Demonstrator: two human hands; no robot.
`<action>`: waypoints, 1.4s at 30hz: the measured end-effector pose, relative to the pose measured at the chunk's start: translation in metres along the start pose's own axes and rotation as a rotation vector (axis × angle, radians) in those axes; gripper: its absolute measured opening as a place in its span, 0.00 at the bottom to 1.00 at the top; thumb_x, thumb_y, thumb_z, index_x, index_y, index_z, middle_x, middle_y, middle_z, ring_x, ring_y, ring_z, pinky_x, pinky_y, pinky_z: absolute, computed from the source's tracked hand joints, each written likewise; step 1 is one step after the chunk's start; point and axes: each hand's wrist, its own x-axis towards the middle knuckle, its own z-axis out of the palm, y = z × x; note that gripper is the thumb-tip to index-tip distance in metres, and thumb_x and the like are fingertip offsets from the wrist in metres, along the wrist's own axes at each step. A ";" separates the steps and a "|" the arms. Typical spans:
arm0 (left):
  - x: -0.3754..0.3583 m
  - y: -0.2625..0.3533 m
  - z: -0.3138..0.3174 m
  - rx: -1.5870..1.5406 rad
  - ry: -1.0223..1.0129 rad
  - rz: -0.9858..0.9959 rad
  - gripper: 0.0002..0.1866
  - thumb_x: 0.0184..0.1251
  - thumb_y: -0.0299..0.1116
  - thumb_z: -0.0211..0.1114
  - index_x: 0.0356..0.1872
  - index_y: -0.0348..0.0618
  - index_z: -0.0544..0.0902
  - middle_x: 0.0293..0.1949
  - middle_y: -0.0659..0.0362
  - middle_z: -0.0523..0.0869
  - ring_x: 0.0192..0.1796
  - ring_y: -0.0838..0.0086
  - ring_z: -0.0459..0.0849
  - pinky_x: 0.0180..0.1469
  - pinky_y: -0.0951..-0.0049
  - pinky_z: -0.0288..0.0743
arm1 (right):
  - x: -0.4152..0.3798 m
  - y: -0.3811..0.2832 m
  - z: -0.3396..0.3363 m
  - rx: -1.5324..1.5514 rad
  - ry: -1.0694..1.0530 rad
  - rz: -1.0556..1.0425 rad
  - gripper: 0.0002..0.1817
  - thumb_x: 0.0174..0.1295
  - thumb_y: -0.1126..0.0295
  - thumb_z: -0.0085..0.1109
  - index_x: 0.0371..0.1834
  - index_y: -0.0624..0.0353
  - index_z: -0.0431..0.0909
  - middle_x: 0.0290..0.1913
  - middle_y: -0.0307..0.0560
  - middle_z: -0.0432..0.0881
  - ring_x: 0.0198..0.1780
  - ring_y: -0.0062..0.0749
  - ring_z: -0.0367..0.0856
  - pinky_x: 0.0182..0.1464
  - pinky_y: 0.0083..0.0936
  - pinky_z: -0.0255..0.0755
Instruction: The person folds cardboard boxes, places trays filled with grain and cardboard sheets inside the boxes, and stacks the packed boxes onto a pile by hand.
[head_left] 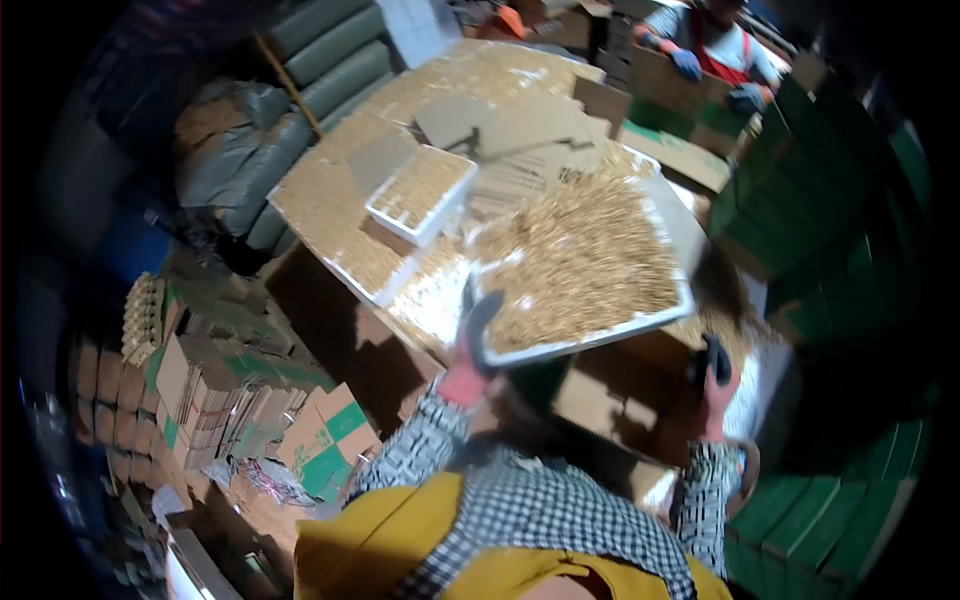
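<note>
A large white tray (620, 327) is heaped with loose, tan, straw-like material (580, 260); its exact kind is blurred. My left hand (470, 350), in a pink and dark glove, grips the tray's near-left corner, the thumb along the rim. To the right of the tray's near-right corner is my right hand (717, 385), gloved alike, apart from the rim, with its dark fingers partly spread and nothing visible in them. An open cardboard box (610, 400) stands below the tray's near edge, between my forearms.
A smaller filled white tray (420, 225) and flat cardboard (530, 140) lie on the material-strewn table (330, 190). Folded cartons (220, 400) are stacked at left, green boxes (820, 180) at right. Across the table, a person in gloves (690, 65) handles a carton (665, 100).
</note>
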 end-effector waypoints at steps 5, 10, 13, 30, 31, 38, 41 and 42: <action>0.026 -0.079 0.054 0.445 -0.266 -0.132 0.38 0.63 0.44 0.65 0.70 0.38 0.62 0.60 0.54 0.75 0.61 0.72 0.73 0.62 0.73 0.66 | 0.000 -0.024 -0.048 1.063 -0.146 0.411 0.36 0.67 0.47 0.47 0.72 0.59 0.60 0.69 0.47 0.65 0.70 0.38 0.63 0.66 0.35 0.64; 0.024 -0.098 0.033 0.626 -0.414 0.092 0.27 0.71 0.37 0.58 0.66 0.34 0.68 0.63 0.52 0.73 0.64 0.69 0.71 0.67 0.70 0.63 | -0.049 -0.110 -0.038 0.519 0.362 0.540 0.25 0.57 0.71 0.61 0.58 0.68 0.72 0.46 0.47 0.82 0.46 0.31 0.82 0.52 0.26 0.76; 0.030 -0.098 0.010 1.190 -0.198 0.300 0.25 0.62 0.24 0.61 0.63 0.36 0.71 0.59 0.54 0.77 0.62 0.69 0.73 0.65 0.72 0.65 | -0.094 -0.171 -0.031 0.472 0.481 0.470 0.34 0.50 0.74 0.62 0.64 0.65 0.64 0.50 0.50 0.79 0.48 0.36 0.81 0.54 0.30 0.76; 0.294 -0.277 -0.035 1.734 -0.284 -0.323 0.33 0.56 0.57 0.69 0.32 0.25 0.84 0.29 0.46 0.87 0.32 0.59 0.86 0.36 0.61 0.75 | -0.103 -0.061 0.092 -0.832 0.270 0.366 0.39 0.51 0.66 0.66 0.67 0.63 0.61 0.62 0.67 0.69 0.62 0.59 0.69 0.65 0.42 0.64; 0.305 -0.299 -0.060 1.314 -0.441 -0.191 0.33 0.57 0.56 0.68 0.36 0.23 0.84 0.36 0.42 0.87 0.40 0.57 0.88 0.43 0.62 0.77 | -0.099 -0.072 0.092 -0.814 0.311 0.342 0.36 0.51 0.66 0.66 0.65 0.63 0.64 0.61 0.66 0.70 0.61 0.59 0.70 0.63 0.41 0.65; 0.269 -0.200 -0.021 1.008 -0.274 -0.109 0.17 0.65 0.32 0.65 0.50 0.30 0.78 0.42 0.57 0.84 0.39 0.72 0.81 0.42 0.73 0.74 | -0.126 -0.070 -0.056 -0.731 0.764 0.818 0.29 0.52 0.60 0.67 0.58 0.58 0.74 0.49 0.52 0.81 0.50 0.45 0.80 0.54 0.37 0.73; 0.297 -0.143 -0.069 1.374 -0.418 0.142 0.18 0.65 0.28 0.59 0.55 0.32 0.76 0.47 0.50 0.84 0.49 0.65 0.82 0.52 0.69 0.73 | -0.178 0.006 -0.133 -1.326 0.487 0.881 0.28 0.53 0.54 0.65 0.56 0.54 0.75 0.52 0.50 0.79 0.52 0.43 0.79 0.55 0.36 0.73; 0.272 -0.110 -0.046 1.456 -0.408 0.152 0.18 0.65 0.27 0.58 0.55 0.33 0.76 0.49 0.49 0.84 0.51 0.65 0.82 0.54 0.70 0.72 | -0.191 0.030 -0.142 -1.503 0.315 0.922 0.27 0.53 0.54 0.65 0.55 0.52 0.75 0.53 0.50 0.78 0.52 0.43 0.79 0.56 0.35 0.73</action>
